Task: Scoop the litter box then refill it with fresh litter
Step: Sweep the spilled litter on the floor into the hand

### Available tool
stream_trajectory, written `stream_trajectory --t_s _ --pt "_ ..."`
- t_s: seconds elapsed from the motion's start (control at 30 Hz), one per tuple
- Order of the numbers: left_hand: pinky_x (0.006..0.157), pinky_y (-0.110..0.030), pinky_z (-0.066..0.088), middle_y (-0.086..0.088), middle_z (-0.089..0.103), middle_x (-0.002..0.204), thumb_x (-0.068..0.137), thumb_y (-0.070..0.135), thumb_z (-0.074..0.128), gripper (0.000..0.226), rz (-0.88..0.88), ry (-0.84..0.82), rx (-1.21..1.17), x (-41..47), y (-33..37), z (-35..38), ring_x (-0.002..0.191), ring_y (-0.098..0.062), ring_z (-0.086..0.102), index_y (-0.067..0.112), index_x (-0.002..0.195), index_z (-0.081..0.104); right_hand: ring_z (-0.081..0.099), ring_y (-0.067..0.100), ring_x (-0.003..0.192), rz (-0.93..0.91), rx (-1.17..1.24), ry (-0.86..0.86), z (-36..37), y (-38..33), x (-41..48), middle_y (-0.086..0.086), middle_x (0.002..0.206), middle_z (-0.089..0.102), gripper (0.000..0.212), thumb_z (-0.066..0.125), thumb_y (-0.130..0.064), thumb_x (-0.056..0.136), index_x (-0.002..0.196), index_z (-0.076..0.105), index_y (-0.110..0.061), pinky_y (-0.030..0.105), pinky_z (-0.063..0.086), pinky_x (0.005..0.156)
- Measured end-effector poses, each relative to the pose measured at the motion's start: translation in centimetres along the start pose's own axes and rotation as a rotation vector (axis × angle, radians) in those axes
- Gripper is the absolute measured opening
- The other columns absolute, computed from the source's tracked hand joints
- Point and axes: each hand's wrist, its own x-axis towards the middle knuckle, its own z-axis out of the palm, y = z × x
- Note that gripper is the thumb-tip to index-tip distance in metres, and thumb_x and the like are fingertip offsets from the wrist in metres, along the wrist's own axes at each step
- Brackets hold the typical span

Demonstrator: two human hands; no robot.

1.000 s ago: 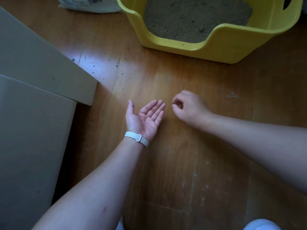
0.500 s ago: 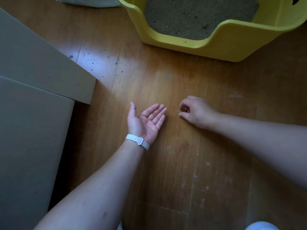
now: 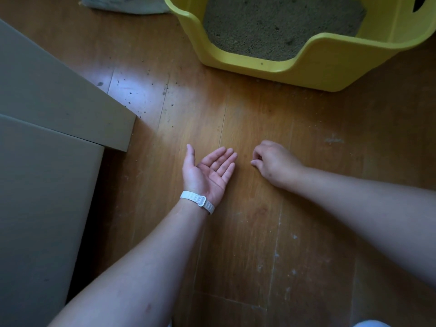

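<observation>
Resting palm-up on the wood floor, the left hand lies well in front of the litter box, on the near side of its low entry lip. Its four fingers are straight and pressed together, the thumb stands apart, and a few dark specks sit on the palm. A white band circles that wrist.

Just beside it, also in front of the box, the right hand is knuckles-up with its fingers curled under. Thumb and forefinger tips meet close to the floor. Whether they pinch a grain is too small to tell.

The box is yellow and stands on the floor at the far edge of the view. Grey-brown litter fills its bottom, lying fairly even with some small dents.

Loose grains are scattered on the floor to the left of the box, and a few more lie along its front wall. A white bag lies left of the box, only partly in view. Nearer than the box and far to its left are flat cardboard panels, one overlapping the other.
</observation>
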Motion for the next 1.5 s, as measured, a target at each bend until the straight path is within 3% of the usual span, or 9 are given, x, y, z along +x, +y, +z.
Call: stream_trajectory --t_s 0.33,0.5,0.63,0.87,1.0,1.1,1.23,1.37,1.5 --pt "0.091 -0.039 0.053 -0.022 0.067 0.118 0.090 0.070 0.035 0.085 -0.003 0.001 -0.009 -0.4 -0.1 0.0 0.109 -0.033 0.066 -0.004 0.123 0.059 0.054 0.027 0.102 0.023 -0.106 -0.003 0.2 -0.9 -0.3 0.010 0.108 0.054 0.020 0.048 -0.024 0.101 0.106 0.059 -0.008 0.033 0.043 0.083" --pt "0.093 -0.039 0.052 -0.022 0.067 0.118 0.090 0.070 0.035 0.084 -0.003 0.002 0.011 -0.7 -0.4 0.3 0.110 -0.034 0.066 -0.004 0.123 0.058 0.054 0.027 0.101 0.028 -0.135 -0.003 0.0 -0.6 -0.3 0.011 0.108 0.054 0.021 0.046 -0.025 0.102 0.106 0.057 -0.007 0.029 0.036 0.077" --pt "0.101 -0.041 0.048 -0.022 0.067 0.118 0.091 0.070 0.035 0.084 0.000 -0.001 0.020 -0.8 -0.6 0.5 0.111 -0.034 0.065 -0.004 0.122 0.059 0.053 0.027 0.106 0.026 -0.175 0.005 0.1 -0.3 -0.6 0.012 0.112 0.054 0.025 0.043 -0.027 0.103 0.111 0.056 -0.007 0.033 0.042 0.084" --pt "0.096 -0.039 0.051 -0.021 0.068 0.117 0.091 0.070 0.034 0.084 0.006 -0.002 0.042 -0.9 -0.6 0.7 0.110 -0.033 0.066 -0.004 0.122 0.060 0.051 0.029 0.113 0.046 -0.182 -0.019 0.3 -0.8 -0.8 0.014 0.118 0.051 0.023 0.036 -0.016 0.103 0.116 0.054 -0.007 0.040 0.047 0.095" --pt "0.096 -0.038 0.051 -0.022 0.068 0.116 0.091 0.070 0.034 0.084 0.007 0.000 0.040 -0.9 -0.6 0.8 0.109 -0.033 0.067 -0.004 0.121 0.060 0.052 0.029 0.111 0.059 -0.185 -0.013 0.3 -1.2 -0.7 0.014 0.118 0.051 0.025 0.035 -0.012 0.103 0.118 0.054 -0.007 0.038 0.045 0.093" --pt "0.099 -0.039 0.048 -0.022 0.068 0.116 0.090 0.070 0.035 0.084 0.007 -0.001 0.033 -0.9 -0.6 0.7 0.110 -0.033 0.066 -0.004 0.120 0.061 0.055 0.029 0.108 0.042 -0.178 -0.005 0.5 -1.0 -0.7 0.012 0.115 0.053 0.022 0.037 -0.012 0.102 0.115 0.055 -0.007 0.035 0.045 0.089" --pt "0.098 -0.039 0.050 -0.022 0.068 0.117 0.091 0.070 0.034 0.084 0.006 -0.007 0.029 -1.0 -0.5 0.7 0.110 -0.033 0.066 -0.004 0.122 0.060 0.055 0.026 0.099 -0.019 -0.108 0.005 0.5 0.0 -1.0 0.010 0.108 0.055 0.024 0.044 -0.026 0.101 0.108 0.058 -0.008 0.035 0.046 0.083" --pt "0.092 -0.039 0.052 -0.021 0.068 0.117 0.091 0.070 0.034 0.084 0.009 -0.004 0.027 -1.1 -0.4 0.7 0.109 -0.033 0.067 -0.004 0.122 0.059 0.054 0.019 0.097 -0.040 0.019 0.005 0.2 1.0 -1.6 0.002 0.105 0.054 0.015 0.058 -0.023 0.095 0.106 0.062 -0.013 0.032 0.048 0.084" --pt "0.098 -0.041 0.050 -0.022 0.068 0.117 0.090 0.070 0.036 0.084 0.007 -0.002 0.019 -1.0 -0.4 0.9 0.108 -0.034 0.066 -0.004 0.121 0.060 0.054 0.016 0.093 0.004 0.103 0.061 0.2 1.2 -1.4 -0.003 0.099 0.054 0.011 0.065 -0.019 0.091 0.101 0.066 -0.015 0.028 0.047 0.080"
